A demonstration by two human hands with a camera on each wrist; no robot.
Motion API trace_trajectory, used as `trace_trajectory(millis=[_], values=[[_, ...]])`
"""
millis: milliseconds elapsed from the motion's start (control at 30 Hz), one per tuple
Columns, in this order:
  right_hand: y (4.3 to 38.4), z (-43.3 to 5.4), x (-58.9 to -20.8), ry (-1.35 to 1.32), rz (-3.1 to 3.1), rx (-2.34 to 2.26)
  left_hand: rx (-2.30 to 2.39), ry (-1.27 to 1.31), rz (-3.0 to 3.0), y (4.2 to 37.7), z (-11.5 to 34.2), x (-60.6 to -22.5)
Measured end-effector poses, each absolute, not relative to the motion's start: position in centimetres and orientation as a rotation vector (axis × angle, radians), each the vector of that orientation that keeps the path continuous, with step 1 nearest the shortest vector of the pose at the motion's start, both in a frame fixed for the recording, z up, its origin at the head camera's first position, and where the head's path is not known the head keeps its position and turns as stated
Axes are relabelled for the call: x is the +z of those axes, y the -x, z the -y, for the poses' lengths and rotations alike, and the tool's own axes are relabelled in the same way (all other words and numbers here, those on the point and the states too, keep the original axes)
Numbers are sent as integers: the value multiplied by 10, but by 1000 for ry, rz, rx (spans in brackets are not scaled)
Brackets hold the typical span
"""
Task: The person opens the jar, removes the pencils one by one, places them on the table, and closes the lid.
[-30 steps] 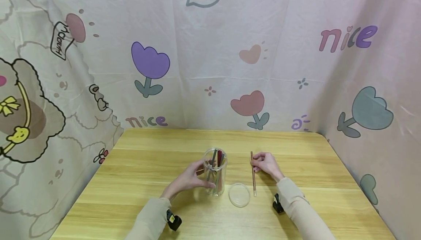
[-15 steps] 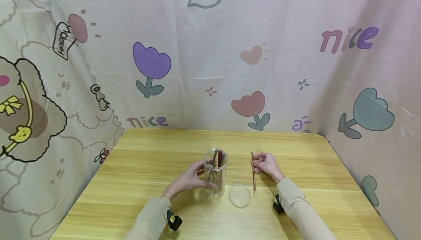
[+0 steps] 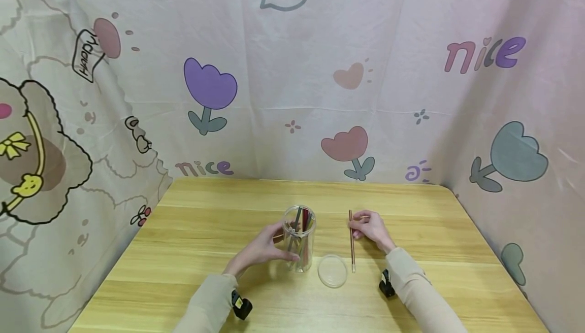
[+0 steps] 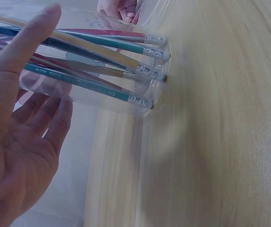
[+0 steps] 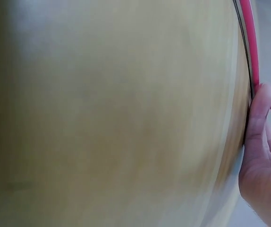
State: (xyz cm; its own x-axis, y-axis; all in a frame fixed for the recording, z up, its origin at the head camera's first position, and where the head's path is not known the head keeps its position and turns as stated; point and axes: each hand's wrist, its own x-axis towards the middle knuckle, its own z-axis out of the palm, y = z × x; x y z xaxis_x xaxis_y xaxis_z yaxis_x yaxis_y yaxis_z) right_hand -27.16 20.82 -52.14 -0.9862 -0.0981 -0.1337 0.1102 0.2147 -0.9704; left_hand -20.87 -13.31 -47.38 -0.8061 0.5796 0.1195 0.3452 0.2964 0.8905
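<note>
A clear plastic jar (image 3: 312, 252) stands upright on the table, holding several pencils (image 3: 304, 220) in green, red and yellow. My left hand (image 3: 262, 246) grips the jar from its left side, thumb in front and fingers behind. In the left wrist view, the pencils' eraser ends (image 4: 156, 53) lie at the jar's bottom. To the right, my right hand (image 3: 371, 227) pinches a reddish pencil (image 3: 352, 248) near its far end; its eraser end points toward me. A round clear lid (image 3: 332, 271) lies flat between jar and pencil.
The wooden table (image 3: 205, 211) reaches back to a printed cloth (image 3: 283, 145) hung behind it and along both sides. A black wrist camera (image 3: 242, 307) sits under the left sleeve, another black wrist camera (image 3: 386, 283) under the right.
</note>
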Motion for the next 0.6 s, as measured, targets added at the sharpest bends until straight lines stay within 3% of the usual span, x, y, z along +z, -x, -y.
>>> trace_trajectory(millis=[600], values=[[267,-202,-492,71,-2399,-1858,1531,-856,-2335,209,133,-474]])
